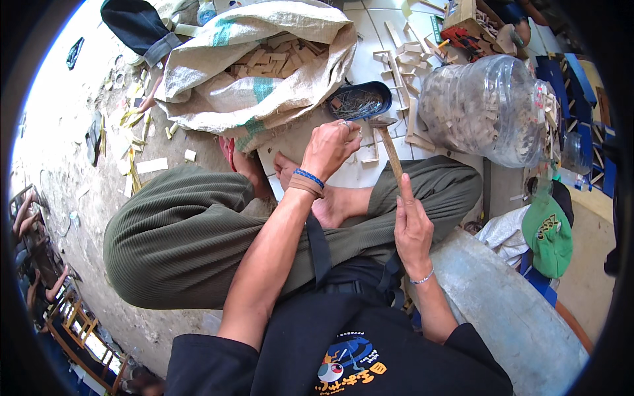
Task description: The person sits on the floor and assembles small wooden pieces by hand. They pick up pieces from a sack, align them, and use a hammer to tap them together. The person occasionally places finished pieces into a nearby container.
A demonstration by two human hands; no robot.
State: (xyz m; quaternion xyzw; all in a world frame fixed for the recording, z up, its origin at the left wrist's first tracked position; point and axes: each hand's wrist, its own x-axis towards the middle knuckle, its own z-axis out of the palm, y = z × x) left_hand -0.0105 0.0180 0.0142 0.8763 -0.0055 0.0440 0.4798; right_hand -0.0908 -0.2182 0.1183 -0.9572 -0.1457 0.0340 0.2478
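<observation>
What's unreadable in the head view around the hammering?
- Nail under the left hand: hidden by the fingers.
- Hammer head face: blurred, too small.
- Right hand grip on the handle: palm side hidden.
- Blue tray contents: too fine.
- Sack depth: covered by folds.

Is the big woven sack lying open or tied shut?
Open: the woven sack lies on its side, mouth gaping, with wooden blocks showing inside.
</observation>
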